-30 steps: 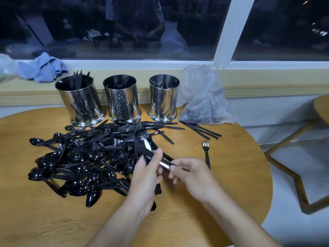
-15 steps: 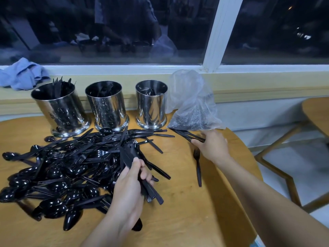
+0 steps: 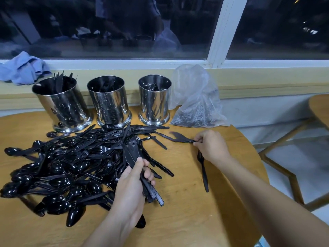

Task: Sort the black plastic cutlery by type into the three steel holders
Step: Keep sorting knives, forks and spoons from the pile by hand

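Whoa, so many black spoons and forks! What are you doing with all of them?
A person is sorting a big pile of black plastic cutlery on a wooden table. The left hand holds a bundle of knives. The right hand pinches the ends of a few more knives lying near a plastic bag. Three steel holders stand at the back, each already with some cutlery inside. One fork lies alone beside the right hand.

1. Cutlery pile (image 3: 58, 168): lower pieces buried, types indistinct.
2. Blue cloth (image 3: 21, 68): cut off at left edge.
3. Right holder (image 3: 154, 100): contents too dark to identify.
4. Both forearms leave the bottom edge.
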Action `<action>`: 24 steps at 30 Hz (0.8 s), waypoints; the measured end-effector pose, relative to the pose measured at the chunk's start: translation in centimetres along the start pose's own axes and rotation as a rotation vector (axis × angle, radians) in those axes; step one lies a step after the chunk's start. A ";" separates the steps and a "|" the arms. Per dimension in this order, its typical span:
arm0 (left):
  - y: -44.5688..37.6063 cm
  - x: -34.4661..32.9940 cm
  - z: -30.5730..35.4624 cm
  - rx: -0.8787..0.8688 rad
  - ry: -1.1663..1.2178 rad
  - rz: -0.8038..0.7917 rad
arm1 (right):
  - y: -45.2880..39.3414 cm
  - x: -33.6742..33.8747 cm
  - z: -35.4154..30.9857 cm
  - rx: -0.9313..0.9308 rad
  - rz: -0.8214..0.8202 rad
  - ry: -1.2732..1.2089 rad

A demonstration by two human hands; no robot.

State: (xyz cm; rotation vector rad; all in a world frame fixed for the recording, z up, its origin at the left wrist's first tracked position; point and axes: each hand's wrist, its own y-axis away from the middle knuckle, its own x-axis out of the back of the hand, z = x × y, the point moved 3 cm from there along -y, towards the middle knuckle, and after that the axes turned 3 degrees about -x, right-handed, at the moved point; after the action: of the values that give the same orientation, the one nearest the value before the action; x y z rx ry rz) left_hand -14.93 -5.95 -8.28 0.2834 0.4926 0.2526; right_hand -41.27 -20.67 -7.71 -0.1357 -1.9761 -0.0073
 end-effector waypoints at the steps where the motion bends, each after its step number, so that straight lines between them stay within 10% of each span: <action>1: 0.0 0.0 -0.1 0.003 0.000 0.002 | 0.2 0.1 0.0 -0.003 -0.024 -0.010; 14: 0.5 -0.1 -0.1 -0.002 -0.004 0.000 | 0.6 1.4 0.0 -0.051 -0.158 0.037; 19: 0.8 0.7 1.0 -0.057 -0.131 -0.030 | 3.0 4.1 -1.7 -0.125 -0.076 -0.312; 24: 1.9 0.6 1.9 -0.123 -0.195 -0.119 | 11.5 1.8 -8.4 -0.073 -0.440 -0.821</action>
State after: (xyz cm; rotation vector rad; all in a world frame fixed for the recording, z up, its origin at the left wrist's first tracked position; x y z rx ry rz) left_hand -13.80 -4.44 -6.29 0.1557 0.2982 0.1367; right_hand -33.17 -9.61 -3.37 0.3020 -2.7874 -0.3600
